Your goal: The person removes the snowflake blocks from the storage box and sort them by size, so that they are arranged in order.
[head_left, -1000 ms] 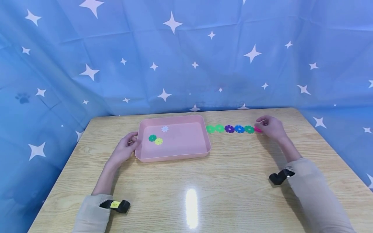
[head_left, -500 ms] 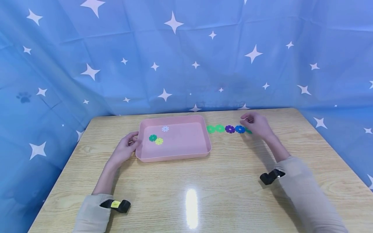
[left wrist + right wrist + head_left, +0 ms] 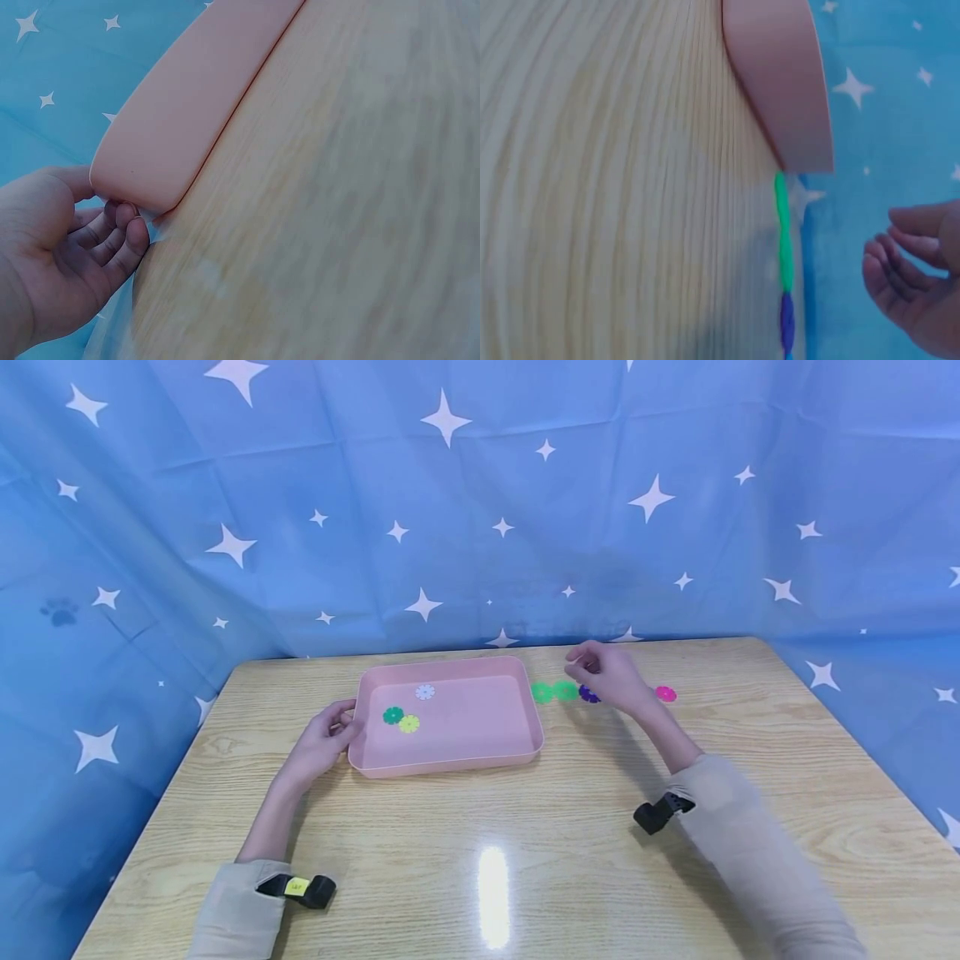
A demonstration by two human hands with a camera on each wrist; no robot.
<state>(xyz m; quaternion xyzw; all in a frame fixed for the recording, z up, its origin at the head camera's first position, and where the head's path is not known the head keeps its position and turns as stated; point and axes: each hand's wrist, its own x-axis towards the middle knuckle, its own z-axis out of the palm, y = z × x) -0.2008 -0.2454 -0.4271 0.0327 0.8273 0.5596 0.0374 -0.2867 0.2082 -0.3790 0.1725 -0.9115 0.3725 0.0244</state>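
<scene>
My left hand (image 3: 322, 742) grips the left side of a pink tray (image 3: 480, 727); the left wrist view has the thumb over the rim and the fingers curled against the outside. Inside the tray lie a white snowflake disc (image 3: 425, 692), a dark green disc (image 3: 393, 716) and a yellow disc (image 3: 408, 723). My right hand (image 3: 613, 679) hovers above a row of snowflake discs, its fingers loosely bent and holding nothing. Two bright green discs (image 3: 553, 692), a purple disc (image 3: 587, 693) and a pink disc (image 3: 666, 693) show in this row. The hand hides the stretch between purple and pink.
The wooden table (image 3: 420, 852) carries the tray near its back edge. Behind it hangs a blue curtain (image 3: 487, 527) with white stars. Each sleeve has a black wrist camera (image 3: 654, 814) strapped to it.
My right hand has let go of the pink disc at the row's right end and moved left over the row toward the tray. The left hand and tray have stayed put.
</scene>
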